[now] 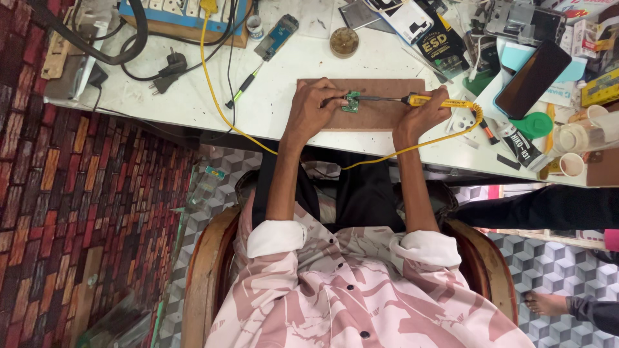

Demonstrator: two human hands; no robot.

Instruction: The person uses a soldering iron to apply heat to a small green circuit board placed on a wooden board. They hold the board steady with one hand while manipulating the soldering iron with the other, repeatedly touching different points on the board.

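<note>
You're holding a yellow-handled soldering iron [427, 100] over a small green circuit board [351, 102] on a brown rectangular mat [387, 115]; its yellow cord [213, 90] crosses your white tabletop [277, 96]. Your shirt [361, 290] is pink-and-cream patterned.

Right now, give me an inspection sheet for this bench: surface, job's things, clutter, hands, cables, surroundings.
Surface: white worktable with a brown rectangular work board on it.
Job's things: small green circuit board on the brown board; yellow-handled soldering iron with its tip at the circuit board.
Clutter: black phone, round tin of paste, green-handled screwdriver, paper cup, packets on the right side.
Hands: left hand pins the circuit board; right hand grips the iron.
Cables: yellow cord runs over the table edge; black plug and lead lie at left.
Surroundings: wooden chair, patterned carpet, another person's foot at lower right.
</note>
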